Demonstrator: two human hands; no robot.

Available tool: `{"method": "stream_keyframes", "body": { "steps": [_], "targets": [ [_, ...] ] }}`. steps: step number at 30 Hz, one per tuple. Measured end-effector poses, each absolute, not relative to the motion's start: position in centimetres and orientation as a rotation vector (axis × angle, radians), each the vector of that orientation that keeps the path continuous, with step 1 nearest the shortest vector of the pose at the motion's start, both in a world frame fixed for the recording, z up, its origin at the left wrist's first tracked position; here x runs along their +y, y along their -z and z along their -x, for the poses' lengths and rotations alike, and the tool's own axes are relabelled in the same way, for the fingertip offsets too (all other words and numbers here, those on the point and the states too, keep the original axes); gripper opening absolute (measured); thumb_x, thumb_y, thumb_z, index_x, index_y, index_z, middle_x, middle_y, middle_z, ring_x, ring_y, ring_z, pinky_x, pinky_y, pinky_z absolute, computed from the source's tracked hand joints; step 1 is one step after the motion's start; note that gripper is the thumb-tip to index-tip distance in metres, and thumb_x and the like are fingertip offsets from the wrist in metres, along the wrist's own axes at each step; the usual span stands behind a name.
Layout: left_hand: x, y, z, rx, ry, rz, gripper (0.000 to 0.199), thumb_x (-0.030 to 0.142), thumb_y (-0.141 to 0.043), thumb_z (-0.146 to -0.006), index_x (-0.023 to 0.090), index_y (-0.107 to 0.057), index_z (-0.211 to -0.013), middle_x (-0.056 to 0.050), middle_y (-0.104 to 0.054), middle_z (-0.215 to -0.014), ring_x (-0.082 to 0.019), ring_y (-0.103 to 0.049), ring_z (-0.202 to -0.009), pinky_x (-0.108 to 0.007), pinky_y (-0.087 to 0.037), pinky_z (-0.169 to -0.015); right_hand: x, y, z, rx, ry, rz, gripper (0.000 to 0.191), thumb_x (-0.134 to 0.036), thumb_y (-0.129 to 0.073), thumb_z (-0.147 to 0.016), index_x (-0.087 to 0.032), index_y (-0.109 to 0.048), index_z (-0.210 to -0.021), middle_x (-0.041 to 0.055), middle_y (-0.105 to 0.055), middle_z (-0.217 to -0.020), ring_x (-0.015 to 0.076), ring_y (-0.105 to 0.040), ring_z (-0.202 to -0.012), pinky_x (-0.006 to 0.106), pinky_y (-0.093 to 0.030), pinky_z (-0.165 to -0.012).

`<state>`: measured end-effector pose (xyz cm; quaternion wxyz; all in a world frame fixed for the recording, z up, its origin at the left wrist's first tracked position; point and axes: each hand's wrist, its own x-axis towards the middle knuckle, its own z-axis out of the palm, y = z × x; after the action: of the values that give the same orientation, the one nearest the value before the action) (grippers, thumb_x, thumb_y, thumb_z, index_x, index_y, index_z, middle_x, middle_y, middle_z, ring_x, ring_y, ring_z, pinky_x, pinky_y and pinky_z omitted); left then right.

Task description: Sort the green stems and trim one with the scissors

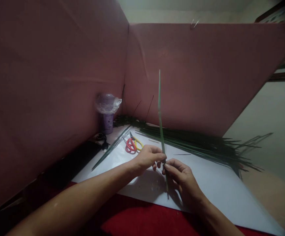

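A long, narrow green leaf strip (160, 121) stands nearly upright above the white work surface (211, 183). Both of my hands pinch it near its lower part. My left hand (149, 157) grips it between thumb and fingers from the left. Just below, my right hand (181, 173) holds the same strip, thumb in front. The short lower end of the strip hangs down beneath my fingers. Exactly what my fingertips do at the join is hidden. Left of my left hand lie red-handled scissors (130, 146) and yellow-handled scissors (138, 143).
A pile of long green leaf strips (191, 141) lies along the back and right. A smaller bundle (111, 150) rests at the left. A purple cup (108, 123) with clear plastic stands in the corner. Pink panels (193, 75) rise behind; red cloth (132, 216) lies in front.
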<state>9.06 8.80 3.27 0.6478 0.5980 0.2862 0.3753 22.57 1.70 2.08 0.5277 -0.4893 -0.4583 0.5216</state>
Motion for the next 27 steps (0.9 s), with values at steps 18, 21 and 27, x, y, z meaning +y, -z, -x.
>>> {"method": "stream_keyframes", "body": {
  "steps": [18, 21, 27],
  "targets": [
    [8.6, -3.5, -8.8, 0.576, -0.768, -1.285, 0.034, 0.045, -0.061, -0.073, 0.012, -0.056, -0.068, 0.0, -0.056, -0.054, -0.006, -0.045, -0.039, -0.018, -0.03, -0.035, 1.9, -1.3, -23.6, -1.57, -0.447, 1.253, 0.014, -0.033, -0.055, -0.085, -0.023, -0.058, -0.077, -0.0006, -0.056, -0.065, 0.0142, -0.046, -0.055, 0.028, -0.037, -0.053],
    [8.7, -3.5, -8.5, 0.478, -0.542, -1.122, 0.039, 0.049, -0.054, -0.079, 0.011, -0.057, -0.069, -0.001, -0.056, -0.053, -0.007, -0.046, -0.038, -0.018, -0.028, -0.034, 2.0, -1.2, -24.2, -1.709, -0.171, 1.238, 0.007, -0.026, -0.053, -0.087, -0.023, -0.059, -0.084, 0.0013, -0.06, -0.074, 0.015, -0.051, -0.059, 0.029, -0.04, -0.059],
    [8.7, -4.1, -8.2, 0.421, -0.287, -0.936, 0.037, 0.048, -0.055, -0.078, 0.012, -0.058, -0.071, -0.002, -0.059, -0.057, -0.008, -0.049, -0.042, -0.018, -0.024, -0.035, 2.0, -1.3, -24.8, -1.811, 0.019, 1.151, 0.012, -0.017, -0.05, -0.087, -0.024, -0.058, -0.093, 0.0044, -0.062, -0.087, 0.0179, -0.058, -0.075, 0.029, -0.046, -0.061]
  ]
}}
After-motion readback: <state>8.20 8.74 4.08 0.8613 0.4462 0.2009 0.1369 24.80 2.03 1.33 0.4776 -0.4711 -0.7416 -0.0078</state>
